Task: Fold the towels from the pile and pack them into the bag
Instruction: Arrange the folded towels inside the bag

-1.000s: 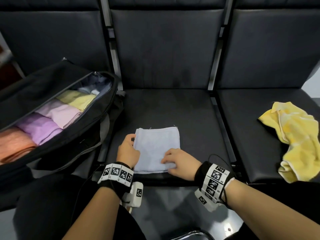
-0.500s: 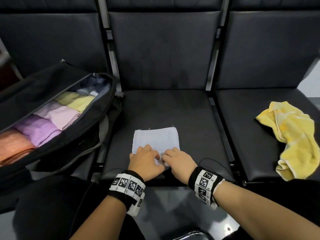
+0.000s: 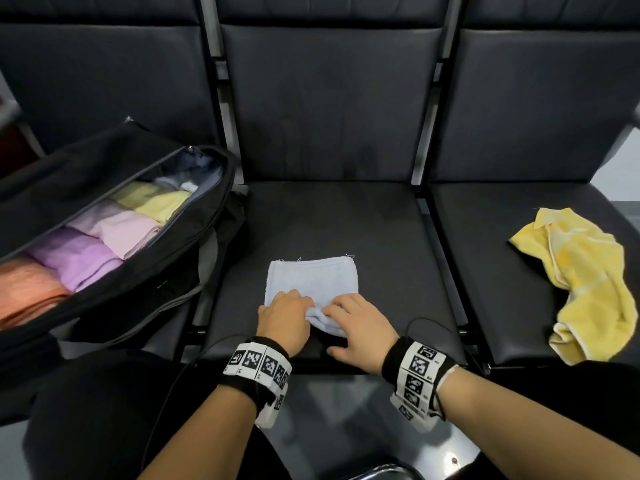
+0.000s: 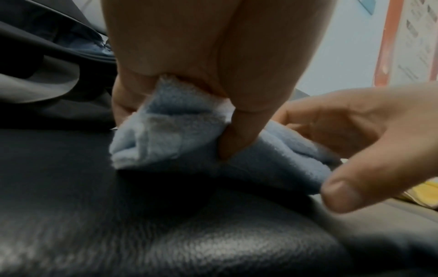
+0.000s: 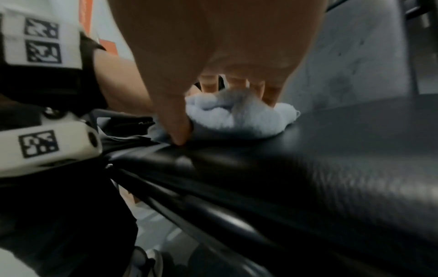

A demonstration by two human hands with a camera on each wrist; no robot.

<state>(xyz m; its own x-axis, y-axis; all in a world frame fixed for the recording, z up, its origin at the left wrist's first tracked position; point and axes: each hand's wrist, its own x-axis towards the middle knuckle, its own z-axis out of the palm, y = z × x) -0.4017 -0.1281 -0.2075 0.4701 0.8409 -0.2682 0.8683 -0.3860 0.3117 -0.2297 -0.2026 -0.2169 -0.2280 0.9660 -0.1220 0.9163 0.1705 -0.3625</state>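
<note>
Dim, even indoor light. The black leather middle seat cushion [image 3: 329, 220] shows soft sheen along its front edge. Seat backs behind it bow with wide-angle distortion. Both wrist views are blurred, noisy, cushion foreground out of focus.

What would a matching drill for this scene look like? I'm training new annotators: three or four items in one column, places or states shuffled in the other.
Items:
1. light blue towel
2. yellow towel
3. purple towel
4. black bag

Places or states:
A. crumpled on the right seat
B. open on the left seat
C. folded, packed inside the bag
D. on the middle seat, gripped by both hands

Pairs: 1-D, 2-A, 3-C, 4-B
</note>
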